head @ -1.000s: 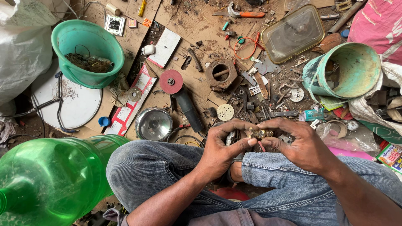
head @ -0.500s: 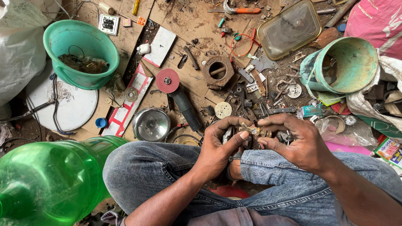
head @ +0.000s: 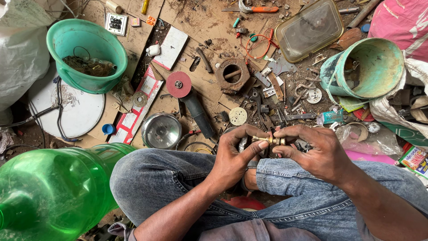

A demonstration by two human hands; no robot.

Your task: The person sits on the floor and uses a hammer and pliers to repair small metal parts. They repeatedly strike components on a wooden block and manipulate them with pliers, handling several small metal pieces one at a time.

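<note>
Teal bucket (head: 87, 49) seen at the floor's top left corner, green bottle (head: 49, 192) at bottom left, red disc (head: 179, 84) mid-floor, blue jeans (head: 178, 178), brass-coloured fitting (head: 267, 140), pink sack (head: 401, 22) top right.

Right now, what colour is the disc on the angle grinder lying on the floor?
The disc is dull red with a metal hub, seen best in the head view.

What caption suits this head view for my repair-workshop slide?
Both hands, left hand and right hand, grip a small brass fitting above scattered scrap.
</note>
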